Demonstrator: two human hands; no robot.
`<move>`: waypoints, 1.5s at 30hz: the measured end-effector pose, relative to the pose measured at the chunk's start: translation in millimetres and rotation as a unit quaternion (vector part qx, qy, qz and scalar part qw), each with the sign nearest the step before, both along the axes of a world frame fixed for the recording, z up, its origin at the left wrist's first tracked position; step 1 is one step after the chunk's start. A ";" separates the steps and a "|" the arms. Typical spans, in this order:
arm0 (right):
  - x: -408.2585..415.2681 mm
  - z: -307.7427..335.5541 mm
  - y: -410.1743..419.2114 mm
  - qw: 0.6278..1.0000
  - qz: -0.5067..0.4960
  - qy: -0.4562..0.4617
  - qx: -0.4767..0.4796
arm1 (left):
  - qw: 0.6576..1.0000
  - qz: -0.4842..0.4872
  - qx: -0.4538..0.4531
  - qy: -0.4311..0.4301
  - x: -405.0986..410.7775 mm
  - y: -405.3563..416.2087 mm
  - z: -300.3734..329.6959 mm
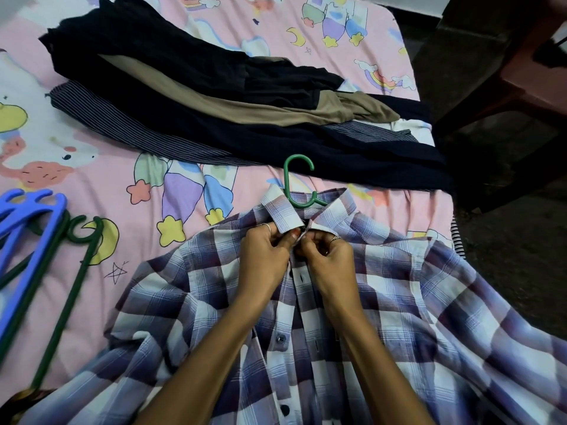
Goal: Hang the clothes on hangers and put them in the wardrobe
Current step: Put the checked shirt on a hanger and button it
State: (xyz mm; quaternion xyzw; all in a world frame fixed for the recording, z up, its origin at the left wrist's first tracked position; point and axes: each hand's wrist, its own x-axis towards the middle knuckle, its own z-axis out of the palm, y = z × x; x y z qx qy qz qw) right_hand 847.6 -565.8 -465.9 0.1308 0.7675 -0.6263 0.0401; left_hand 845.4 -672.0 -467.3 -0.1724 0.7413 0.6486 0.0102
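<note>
The plaid shirt (352, 302) lies front-up on the bed sheet (122, 179) with a green hanger (296, 185) through its collar, while the left hand (264, 256) and right hand (328, 256) pinch the placket just below, seemingly fastening the top button so it stays on.

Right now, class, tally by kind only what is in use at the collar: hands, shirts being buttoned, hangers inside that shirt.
Hands: 2, left hand and right hand
Purple-and-white plaid shirt: 1
Light green plastic hanger, hook out of the collar: 1
Total: 4
</note>
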 end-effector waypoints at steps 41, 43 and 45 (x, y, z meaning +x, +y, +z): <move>15.7 13.0 -17.2 0.990 -0.114 0.048 0.074 | 0.985 -0.024 -0.124 0.116 1.1 4.5 11.3; 14.8 10.9 -19.8 0.985 -0.126 0.044 0.108 | 0.984 -0.028 -0.121 0.125 2.6 4.4 12.0; 13.8 8.2 -24.8 0.979 -0.143 0.046 0.140 | 0.983 -0.034 -0.115 0.136 2.1 3.5 10.1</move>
